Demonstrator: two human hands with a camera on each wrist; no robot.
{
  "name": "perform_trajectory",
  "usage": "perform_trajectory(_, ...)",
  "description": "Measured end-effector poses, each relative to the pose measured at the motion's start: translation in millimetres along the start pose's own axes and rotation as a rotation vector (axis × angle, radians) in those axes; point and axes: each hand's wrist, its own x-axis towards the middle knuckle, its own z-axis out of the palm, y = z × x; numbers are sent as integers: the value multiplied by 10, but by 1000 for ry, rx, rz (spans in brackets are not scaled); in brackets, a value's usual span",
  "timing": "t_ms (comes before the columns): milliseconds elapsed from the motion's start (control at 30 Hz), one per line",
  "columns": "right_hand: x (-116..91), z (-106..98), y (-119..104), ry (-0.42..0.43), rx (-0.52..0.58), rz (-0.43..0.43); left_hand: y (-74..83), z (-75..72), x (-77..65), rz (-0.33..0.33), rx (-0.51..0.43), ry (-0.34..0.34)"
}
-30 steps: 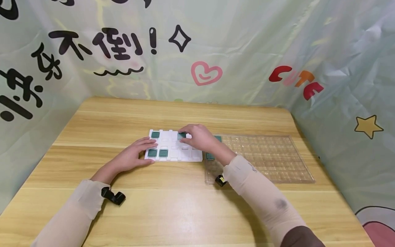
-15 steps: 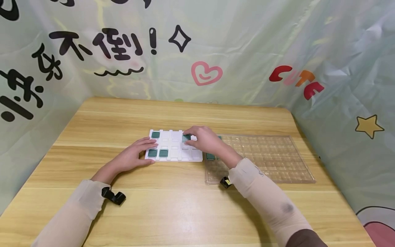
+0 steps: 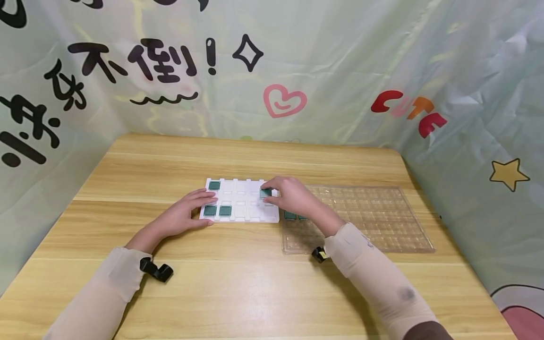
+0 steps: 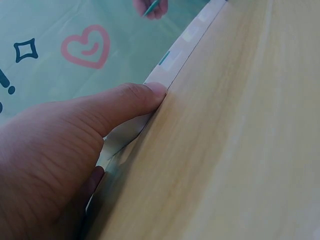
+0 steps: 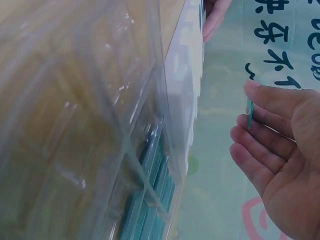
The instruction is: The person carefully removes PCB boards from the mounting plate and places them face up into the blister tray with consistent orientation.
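A white compartment tray [image 3: 248, 215] lies on the table, with small green square chips [image 3: 225, 211] in several of its pockets at the left end. My left hand [image 3: 184, 215] rests at that end, its fingers lying over the tray and its thumb against the near edge. Over the tray's right end, my right hand [image 3: 293, 194] pinches another green chip [image 3: 265, 193] between thumb and fingers. In the right wrist view this chip [image 5: 250, 112] appears edge-on, raised above the white tray.
A larger clear plastic tray [image 3: 369, 219] with many pockets stands right beside the white one. More green chips [image 3: 290, 215] sit in its left end, partly hidden by my right hand. A printed fabric backdrop [image 3: 331, 61] surrounds the wooden table [image 3: 238, 293].
My right hand has moved to the right with the pinched chip, from the middle of the white tray to its right end. The left hand and both trays have stayed put.
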Motion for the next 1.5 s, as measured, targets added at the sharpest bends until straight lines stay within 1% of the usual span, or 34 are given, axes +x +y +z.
perform_trajectory(300,-146,5,117,26,37,-12,-24,55,-28,-6,-2,-10)
perform_trajectory(600,-288,12,222,14,66,57,-25,70,-36,-1,-10,-11)
perform_trajectory(767,-372,47,255,20,65,42,-17,74,-39,3,-7,-9)
perform_trajectory(933,-443,74,279,28,63,22,-18,61,-18,4,9,-14)
perform_trajectory(1100,-500,73,290,28,78,44,-19,21,13,0,14,-14)
perform_trajectory(1300,-581,47,316,20,127,49,-25,-10,33,-5,15,-17)
perform_trajectory(1500,-644,44,378,30,170,62,-25,-7,52,-13,14,-23)
